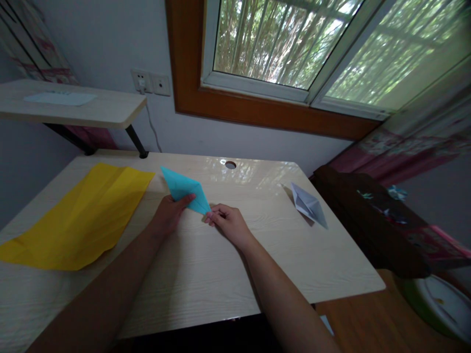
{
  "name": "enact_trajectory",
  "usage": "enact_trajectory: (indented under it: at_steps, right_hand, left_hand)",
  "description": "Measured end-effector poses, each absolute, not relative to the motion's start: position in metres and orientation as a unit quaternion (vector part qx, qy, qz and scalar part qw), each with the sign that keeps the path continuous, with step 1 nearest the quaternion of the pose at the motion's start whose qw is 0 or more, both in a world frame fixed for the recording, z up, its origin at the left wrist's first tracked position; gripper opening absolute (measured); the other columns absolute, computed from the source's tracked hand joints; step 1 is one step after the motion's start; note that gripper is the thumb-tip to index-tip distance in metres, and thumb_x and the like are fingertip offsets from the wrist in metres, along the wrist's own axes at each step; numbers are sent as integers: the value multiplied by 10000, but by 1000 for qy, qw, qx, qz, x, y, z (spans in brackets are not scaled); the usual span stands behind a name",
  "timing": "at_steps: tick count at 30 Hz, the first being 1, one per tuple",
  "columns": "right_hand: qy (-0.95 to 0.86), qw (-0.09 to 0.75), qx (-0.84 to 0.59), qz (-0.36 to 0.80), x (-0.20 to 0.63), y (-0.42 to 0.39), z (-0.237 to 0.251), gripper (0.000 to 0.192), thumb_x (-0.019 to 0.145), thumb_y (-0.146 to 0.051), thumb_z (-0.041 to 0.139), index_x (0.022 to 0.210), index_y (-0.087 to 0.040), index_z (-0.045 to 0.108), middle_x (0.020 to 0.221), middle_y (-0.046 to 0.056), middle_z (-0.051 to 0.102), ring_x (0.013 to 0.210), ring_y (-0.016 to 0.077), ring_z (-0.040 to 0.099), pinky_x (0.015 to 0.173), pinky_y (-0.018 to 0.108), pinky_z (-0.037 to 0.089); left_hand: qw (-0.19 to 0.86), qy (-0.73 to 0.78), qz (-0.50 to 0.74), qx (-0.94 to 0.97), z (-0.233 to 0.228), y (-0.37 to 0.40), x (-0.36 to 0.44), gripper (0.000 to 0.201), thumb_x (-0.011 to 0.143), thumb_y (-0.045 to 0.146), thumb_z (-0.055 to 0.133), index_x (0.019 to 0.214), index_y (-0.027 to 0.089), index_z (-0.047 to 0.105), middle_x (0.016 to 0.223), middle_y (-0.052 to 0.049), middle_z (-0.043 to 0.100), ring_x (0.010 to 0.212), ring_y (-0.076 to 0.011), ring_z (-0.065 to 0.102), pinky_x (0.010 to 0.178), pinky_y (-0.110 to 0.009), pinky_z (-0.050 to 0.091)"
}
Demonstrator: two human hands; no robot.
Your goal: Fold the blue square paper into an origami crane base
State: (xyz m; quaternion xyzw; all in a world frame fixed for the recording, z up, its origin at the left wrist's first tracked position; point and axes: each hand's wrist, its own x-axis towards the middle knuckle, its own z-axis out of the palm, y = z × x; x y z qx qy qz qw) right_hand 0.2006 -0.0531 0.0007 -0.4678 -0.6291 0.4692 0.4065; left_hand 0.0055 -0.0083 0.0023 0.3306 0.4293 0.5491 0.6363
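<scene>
Folded blue paper (185,184), just left of frame centre: likely light, crease-prone; best gripped by edges. Left hand (171,214): fingers closed on lower edge. Right hand (230,223): fingers pinching lower-right tip.

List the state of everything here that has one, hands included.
Blue paper: folded, in both hands
Left hand: gripping blue paper
Right hand: pinching blue paper's tip
Yellow sheet: spread on the desk
White paper: folded, on the desk
Left wall socket: plug inserted
Window: unclear whether shut
Right curtain: drawn aside
</scene>
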Motion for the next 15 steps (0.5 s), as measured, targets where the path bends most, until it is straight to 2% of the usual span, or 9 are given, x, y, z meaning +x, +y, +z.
enact_trajectory:
  at_steps: [10,15]
  right_hand:
    - [-624,442,-531,364,202,-48,-1,142,922,-291,593,873,-210,699,813,23,754,725,162,638,686,265,454]
    - [-627,445,-547,331,204,-46,-5,132,896,-291,618,857,-205,710,815,26,726,732,173,616,680,275,445]
  left_hand:
    - [591,455,592,305,5,-4,4,258,575,291,911,725,181,733,817,-42,759,737,-185,662,729,-310,535]
    - [576,475,593,303,4,-3,3,289,552,279,927,755,176,748,828,-38,763,721,-177,660,715,-301,528]
